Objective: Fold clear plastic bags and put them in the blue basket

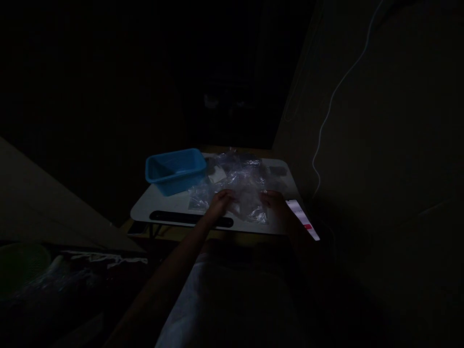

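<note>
In dim light, clear plastic bags (244, 181) lie in a crumpled heap on a small white table (143, 208). My left hand (220, 202) has its fingers closed on the left edge of a clear plastic bag near the front of the heap. On the bag's right side, my right hand (271, 199) pinches its edge. The bag is spread between both hands. A small white piece (217, 174) rests among the plastic, left of the middle.
A blue basin (177, 181) stands at the table's back left. A black slotted strip (191, 218) runs along the front edge. A lit phone (302, 220) lies right of the table. A white cable (331, 101) hangs along the right wall.
</note>
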`<state>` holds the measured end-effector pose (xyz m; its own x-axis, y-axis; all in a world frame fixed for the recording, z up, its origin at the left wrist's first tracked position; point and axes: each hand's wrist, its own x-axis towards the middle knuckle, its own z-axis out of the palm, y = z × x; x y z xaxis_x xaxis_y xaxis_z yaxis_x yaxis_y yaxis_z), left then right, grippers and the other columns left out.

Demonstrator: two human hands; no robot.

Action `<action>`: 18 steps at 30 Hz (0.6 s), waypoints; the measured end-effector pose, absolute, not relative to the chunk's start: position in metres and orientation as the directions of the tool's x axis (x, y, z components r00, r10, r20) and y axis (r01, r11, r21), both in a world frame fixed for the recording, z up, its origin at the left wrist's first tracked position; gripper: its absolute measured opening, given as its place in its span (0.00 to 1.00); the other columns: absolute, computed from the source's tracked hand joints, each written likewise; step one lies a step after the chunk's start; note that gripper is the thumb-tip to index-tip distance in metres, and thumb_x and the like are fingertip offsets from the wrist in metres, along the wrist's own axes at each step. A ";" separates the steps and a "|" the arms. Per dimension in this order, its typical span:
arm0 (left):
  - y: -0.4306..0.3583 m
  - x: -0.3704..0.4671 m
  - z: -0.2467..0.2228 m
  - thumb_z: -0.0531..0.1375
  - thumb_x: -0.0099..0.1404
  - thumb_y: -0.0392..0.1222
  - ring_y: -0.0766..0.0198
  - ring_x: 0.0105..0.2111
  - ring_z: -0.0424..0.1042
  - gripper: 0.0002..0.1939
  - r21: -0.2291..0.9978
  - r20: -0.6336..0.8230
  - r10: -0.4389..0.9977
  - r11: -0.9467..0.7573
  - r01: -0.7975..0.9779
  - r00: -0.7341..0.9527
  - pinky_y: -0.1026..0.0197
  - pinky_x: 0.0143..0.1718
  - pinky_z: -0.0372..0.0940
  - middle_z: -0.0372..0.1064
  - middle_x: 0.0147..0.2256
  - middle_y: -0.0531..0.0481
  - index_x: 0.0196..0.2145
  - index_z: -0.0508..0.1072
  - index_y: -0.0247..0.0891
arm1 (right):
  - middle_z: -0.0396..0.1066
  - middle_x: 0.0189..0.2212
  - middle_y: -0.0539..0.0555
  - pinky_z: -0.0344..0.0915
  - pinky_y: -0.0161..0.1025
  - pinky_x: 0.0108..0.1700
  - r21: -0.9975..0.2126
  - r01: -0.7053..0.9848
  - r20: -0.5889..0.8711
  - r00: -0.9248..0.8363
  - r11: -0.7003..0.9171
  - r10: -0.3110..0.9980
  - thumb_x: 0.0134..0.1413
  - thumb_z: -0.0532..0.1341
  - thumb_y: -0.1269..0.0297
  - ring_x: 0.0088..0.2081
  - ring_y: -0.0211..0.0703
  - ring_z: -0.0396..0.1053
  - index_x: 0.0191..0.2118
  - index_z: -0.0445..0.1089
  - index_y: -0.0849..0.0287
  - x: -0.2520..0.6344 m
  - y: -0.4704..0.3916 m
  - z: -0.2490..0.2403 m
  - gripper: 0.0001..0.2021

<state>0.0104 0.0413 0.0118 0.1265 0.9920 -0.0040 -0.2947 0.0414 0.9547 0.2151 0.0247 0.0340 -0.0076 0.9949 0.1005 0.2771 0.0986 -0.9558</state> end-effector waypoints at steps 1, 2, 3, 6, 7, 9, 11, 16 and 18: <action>0.043 0.012 0.017 0.64 0.42 0.48 0.64 0.25 0.70 0.17 0.946 -0.031 0.990 0.074 -0.314 0.140 0.63 0.28 0.62 0.69 0.24 0.52 0.29 0.69 0.34 | 0.50 0.13 0.43 0.46 0.32 0.20 -0.957 0.271 0.104 -0.013 0.103 0.995 0.37 0.59 0.51 0.17 0.29 0.49 0.16 0.57 0.59 0.215 0.023 0.037 0.16; 0.045 0.013 0.023 0.64 0.43 0.50 0.65 0.24 0.69 0.19 0.939 -0.060 0.987 0.106 -0.328 0.147 0.63 0.28 0.63 0.68 0.24 0.51 0.29 0.69 0.33 | 0.51 0.13 0.43 0.46 0.32 0.20 -0.960 0.265 0.093 -0.011 0.092 0.996 0.36 0.60 0.51 0.17 0.29 0.49 0.16 0.58 0.59 0.216 0.022 0.040 0.16; 0.047 0.014 0.030 0.63 0.44 0.52 0.65 0.24 0.69 0.20 0.934 -0.089 0.983 0.139 -0.330 0.162 0.62 0.28 0.63 0.68 0.23 0.51 0.28 0.69 0.33 | 0.51 0.13 0.43 0.46 0.32 0.20 -0.960 0.271 0.073 -0.004 0.071 0.997 0.35 0.61 0.51 0.18 0.30 0.50 0.16 0.59 0.59 0.217 0.021 0.045 0.16; 0.053 0.018 0.051 0.62 0.48 0.52 0.66 0.21 0.67 0.18 0.970 -0.116 0.967 0.159 -0.183 0.226 0.61 0.27 0.63 0.65 0.19 0.54 0.29 0.71 0.32 | 0.55 0.13 0.44 0.48 0.32 0.21 -0.943 0.331 0.043 0.000 0.040 0.999 0.32 0.63 0.51 0.18 0.31 0.52 0.17 0.62 0.60 0.221 0.020 0.062 0.16; 0.055 0.019 0.058 0.63 0.47 0.48 0.68 0.20 0.66 0.15 0.987 -0.102 0.966 0.128 -0.093 0.239 0.63 0.26 0.62 0.65 0.18 0.54 0.26 0.72 0.31 | 0.57 0.14 0.45 0.49 0.32 0.22 -0.939 0.340 0.047 -0.007 0.046 0.999 0.30 0.64 0.52 0.19 0.31 0.54 0.17 0.63 0.60 0.222 0.020 0.068 0.16; 0.058 0.020 0.069 0.64 0.46 0.41 0.69 0.20 0.64 0.09 0.998 -0.044 0.963 0.029 0.062 0.265 0.65 0.27 0.61 0.66 0.18 0.54 0.23 0.73 0.32 | 0.62 0.17 0.46 0.52 0.32 0.23 -0.936 0.344 0.069 -0.033 0.077 0.997 0.27 0.65 0.55 0.21 0.33 0.58 0.19 0.66 0.60 0.225 0.019 0.079 0.14; 0.059 0.020 0.077 0.63 0.45 0.37 0.69 0.23 0.66 0.04 0.985 0.036 0.960 -0.081 0.150 0.276 0.65 0.29 0.61 0.68 0.19 0.54 0.21 0.74 0.33 | 0.65 0.18 0.48 0.54 0.32 0.23 -0.935 0.344 0.074 -0.055 0.089 0.996 0.24 0.66 0.58 0.22 0.34 0.60 0.19 0.67 0.60 0.229 0.018 0.088 0.13; 0.056 0.015 0.092 0.63 0.43 0.33 0.70 0.23 0.66 0.02 0.944 0.143 0.949 -0.215 0.249 0.280 0.67 0.28 0.60 0.68 0.19 0.54 0.18 0.73 0.33 | 0.63 0.14 0.46 0.53 0.30 0.20 -0.942 0.336 -0.017 -0.033 -0.005 0.999 0.31 0.64 0.60 0.17 0.31 0.58 0.20 0.69 0.62 0.232 0.014 0.105 0.10; 0.053 0.013 0.098 0.63 0.46 0.36 0.73 0.17 0.61 0.04 0.937 0.127 0.955 -0.204 0.283 0.269 0.69 0.22 0.57 0.63 0.14 0.56 0.19 0.74 0.32 | 0.61 0.12 0.46 0.51 0.29 0.18 -0.942 0.332 -0.049 0.014 -0.050 0.999 0.36 0.62 0.62 0.15 0.29 0.56 0.19 0.69 0.62 0.230 0.013 0.112 0.08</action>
